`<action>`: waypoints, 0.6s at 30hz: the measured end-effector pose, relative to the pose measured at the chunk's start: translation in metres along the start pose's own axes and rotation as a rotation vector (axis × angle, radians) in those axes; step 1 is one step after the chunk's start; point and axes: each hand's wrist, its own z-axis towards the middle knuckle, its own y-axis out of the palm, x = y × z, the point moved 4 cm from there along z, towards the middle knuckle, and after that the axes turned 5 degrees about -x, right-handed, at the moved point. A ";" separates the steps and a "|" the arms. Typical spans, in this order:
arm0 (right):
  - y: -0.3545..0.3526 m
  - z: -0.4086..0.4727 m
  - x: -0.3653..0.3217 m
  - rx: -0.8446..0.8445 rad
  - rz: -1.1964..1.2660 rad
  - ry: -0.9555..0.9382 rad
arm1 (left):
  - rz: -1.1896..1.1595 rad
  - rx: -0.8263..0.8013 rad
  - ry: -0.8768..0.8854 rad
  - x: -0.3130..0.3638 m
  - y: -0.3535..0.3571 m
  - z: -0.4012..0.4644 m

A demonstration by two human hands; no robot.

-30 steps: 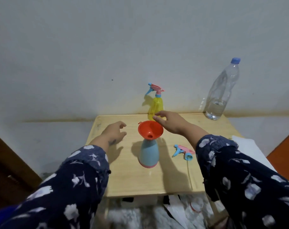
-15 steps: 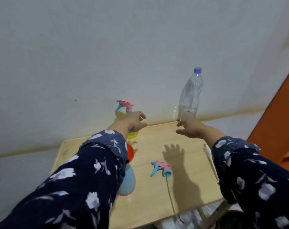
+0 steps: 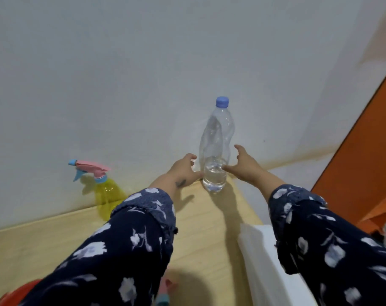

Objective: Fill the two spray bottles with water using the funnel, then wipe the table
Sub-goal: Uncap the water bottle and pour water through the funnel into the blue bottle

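Where table [image 3: 212, 228] ends: bottle [image 3: 216, 151] between hands [image 3: 184, 171].

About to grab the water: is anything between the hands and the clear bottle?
Nothing visible. The left hand and right hand flank the water bottle, open. The yellow spray bottle stands well off to the left.

Clear plastic water bottle [image 3: 215, 151] upright at bench [image 3: 209, 235] far corner by wall; yellow plastic spray bottle [image 3: 103, 191] well left, also against wall.
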 end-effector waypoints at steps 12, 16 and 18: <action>0.027 0.066 0.024 0.148 0.363 -0.120 | -0.427 0.249 -0.029 -0.006 0.074 0.074; 0.028 0.058 0.022 0.170 0.360 -0.116 | -0.482 0.313 -0.038 -0.007 0.074 0.065; 0.028 0.049 0.018 0.177 0.368 -0.111 | -0.470 0.329 -0.023 -0.008 0.073 0.055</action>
